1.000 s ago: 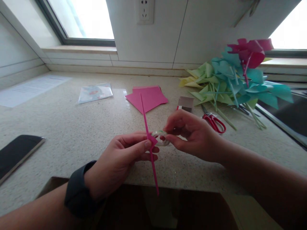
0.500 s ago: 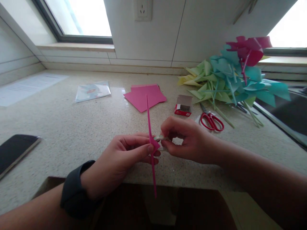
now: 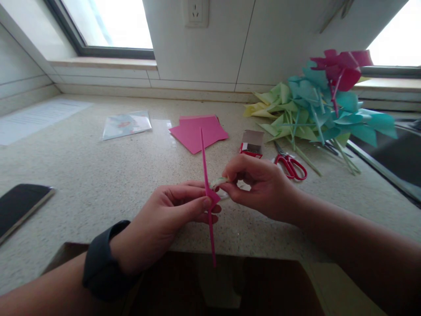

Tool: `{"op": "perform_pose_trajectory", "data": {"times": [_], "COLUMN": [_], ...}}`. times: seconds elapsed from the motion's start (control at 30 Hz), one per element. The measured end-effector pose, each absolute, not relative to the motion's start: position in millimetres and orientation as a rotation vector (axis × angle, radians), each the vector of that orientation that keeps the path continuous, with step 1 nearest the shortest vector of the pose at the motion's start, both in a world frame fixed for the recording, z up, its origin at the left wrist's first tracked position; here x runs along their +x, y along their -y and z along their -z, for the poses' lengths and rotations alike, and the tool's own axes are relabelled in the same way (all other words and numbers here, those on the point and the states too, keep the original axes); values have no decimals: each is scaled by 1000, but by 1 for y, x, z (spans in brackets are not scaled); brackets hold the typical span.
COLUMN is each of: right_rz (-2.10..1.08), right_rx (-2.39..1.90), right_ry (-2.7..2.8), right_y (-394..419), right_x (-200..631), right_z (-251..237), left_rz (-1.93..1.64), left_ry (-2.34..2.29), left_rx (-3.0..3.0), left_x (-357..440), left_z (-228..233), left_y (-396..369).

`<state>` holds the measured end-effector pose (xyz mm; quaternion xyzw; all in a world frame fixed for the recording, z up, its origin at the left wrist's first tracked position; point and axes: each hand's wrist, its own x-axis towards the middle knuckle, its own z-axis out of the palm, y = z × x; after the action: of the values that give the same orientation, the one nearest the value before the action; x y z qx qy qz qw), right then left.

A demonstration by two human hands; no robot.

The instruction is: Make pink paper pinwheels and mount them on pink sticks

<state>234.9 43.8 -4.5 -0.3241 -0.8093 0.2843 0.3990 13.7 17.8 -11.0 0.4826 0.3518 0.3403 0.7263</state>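
1. Left hand (image 3: 164, 224) is pinching a pink stick (image 3: 206, 193) between thumb and forefinger, about at the stick's middle, where a small pink paper flap is sticking out. Stick is standing near upright, tilted slightly, lower end hanging past the counter edge.
2. Right hand (image 3: 259, 186) is pinching a small clear tape roll (image 3: 219, 183) with its fingertips, fingers curled in tight. Roll is touching the stick right at the left thumb.
3. Both hands are hovering over the near edge of the speckled counter (image 3: 98, 175), not resting on it as far as I can tell.
4. Just behind the right hand: a small red box (image 3: 251, 145), open, and red-handled scissors (image 3: 291, 164). Right hand is partly blocking the view of the counter in front of the box.
5. Behind the stick: pink paper sheets (image 3: 197, 131), lying flat.
6. Far right: a pile of paper pinwheels (image 3: 322, 109), green, teal and pink, sticks pointing toward the scissors.
7. Left side: a clear plastic packet (image 3: 126, 124), a printed sheet (image 3: 36, 118), a dark phone (image 3: 19, 210) near the edge. All well apart from the hands.
8. Dark wristband (image 3: 105, 263) is sitting on the left wrist.
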Motion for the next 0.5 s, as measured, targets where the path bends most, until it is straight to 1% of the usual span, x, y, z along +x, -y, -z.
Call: {"op": "perform_pose_trajectory", "data": {"times": [0.17, 0.4, 0.5], "right_rz": [-692, -517, -550], "right_rx": [-777, -620, -678], "right_ry": [2038, 2193, 2205], "right_y": [-44, -46, -43], "right_x": [235, 236, 235], "right_z": [4, -2, 2], "left_rz": [-752, -803, -805], "left_ry": [-764, -756, -748], "left_rx": [1067, 1022, 1030], "left_x": [14, 12, 12], "left_z": [11, 9, 9], "left_y": [-18, -15, -16]}}
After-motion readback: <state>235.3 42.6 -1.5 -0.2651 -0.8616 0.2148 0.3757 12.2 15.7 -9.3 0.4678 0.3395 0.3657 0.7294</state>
